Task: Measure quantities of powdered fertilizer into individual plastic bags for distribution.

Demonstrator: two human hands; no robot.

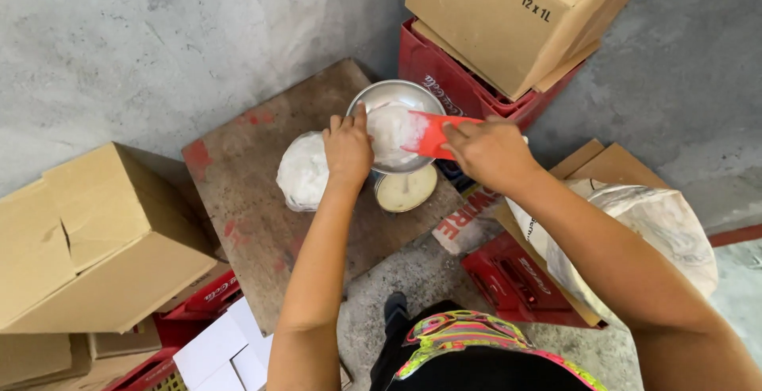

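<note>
One red scoop [432, 134] lies across the right rim of a round metal bowl [381, 97], its long axis running right to left and a little downward in the head view, with the open mouth pointing left into the bowl and the handle end hidden under the right hand [488, 151]. That hand is clenched around the scoop's handle, knuckles up. White powder or grain [390, 130] fills the bowl where the scoop's mouth meets it. The left hand [348, 146] grips the bowl's near-left rim, fingers curled over the edge. The bowl sits above a pale round scale face [406, 190], which shows just below it on the near side. Just left of the bowl, touching the left hand's wrist side, rests a tied clear bag of white stuff [302, 170]. All of this stands on a worn brown board [246, 177] with red smears. Farther right stands a red crate [444, 81] with a cardboard box [508, 18] on top; near right, a large open sack [659, 224] leans by the right forearm. Another cardboard box [87, 240] sits at far left.
</note>
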